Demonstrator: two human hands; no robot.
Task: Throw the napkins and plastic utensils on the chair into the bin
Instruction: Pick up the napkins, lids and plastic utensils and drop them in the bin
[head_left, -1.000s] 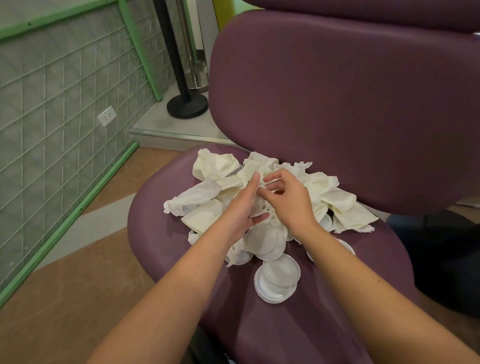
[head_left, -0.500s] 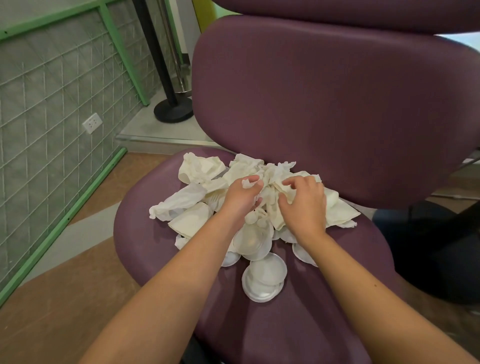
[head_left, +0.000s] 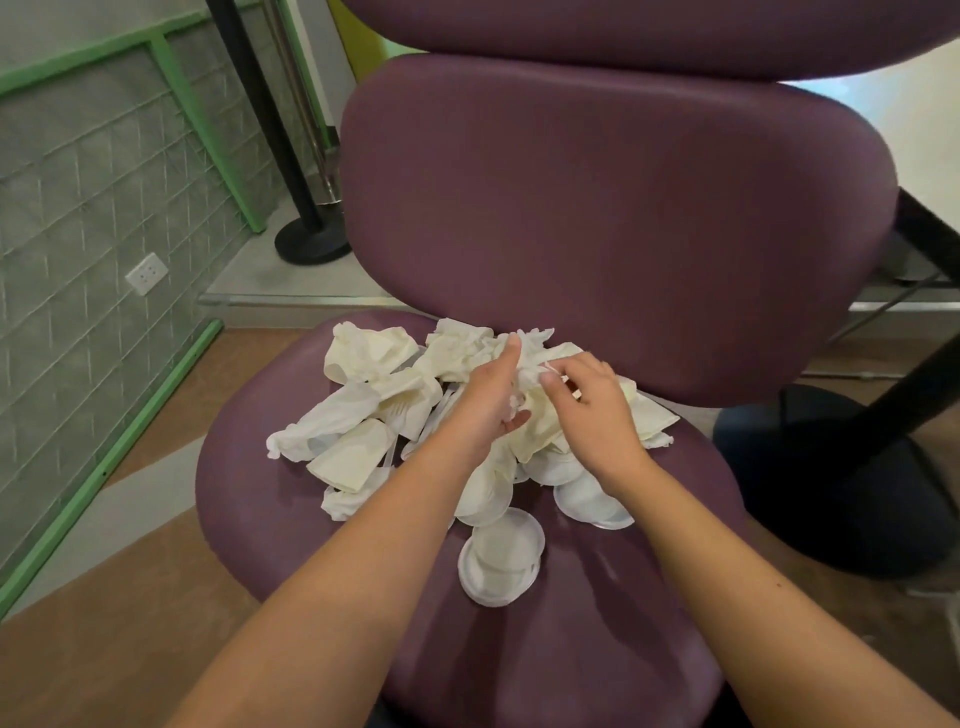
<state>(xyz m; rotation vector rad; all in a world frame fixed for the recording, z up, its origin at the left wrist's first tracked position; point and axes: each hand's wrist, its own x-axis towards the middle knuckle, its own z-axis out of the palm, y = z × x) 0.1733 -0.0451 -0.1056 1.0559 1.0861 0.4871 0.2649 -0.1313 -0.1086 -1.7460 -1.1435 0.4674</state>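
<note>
On the floor side and across the purple seat, from left to right:

- Far left, a grey tiled wall (head_left: 78, 249) with a green frame carries a white socket (head_left: 146, 273); a black post base (head_left: 311, 240) stands on the floor behind the seat.
- The chair (head_left: 597, 639) has a purple padded seat and a wide backrest, and the whole pile lies on the seat toward the back.
- The left part of the pile is crumpled cream napkins (head_left: 363, 410), with a white plastic fork (head_left: 400, 413) lying among them, partly covered.
- The left hand (head_left: 488, 400) reaches into the middle of the pile, palm turned inward, its fingers (head_left: 511, 348) fairly straight against a bunch of napkins and the thumb tucked under it, so the bunch is pinched between them.
- The right hand (head_left: 592, 410) is just beside the left, its fingers curled down onto the same bunch of napkins, gripping it from the other side.
- Below the hands, white plastic lids (head_left: 501, 556) lie stacked at the front of the pile; another one (head_left: 592, 501) sits under the right wrist.
- Far right, a dark chair base (head_left: 852, 478) stands on the floor, well apart from the pile.
</note>
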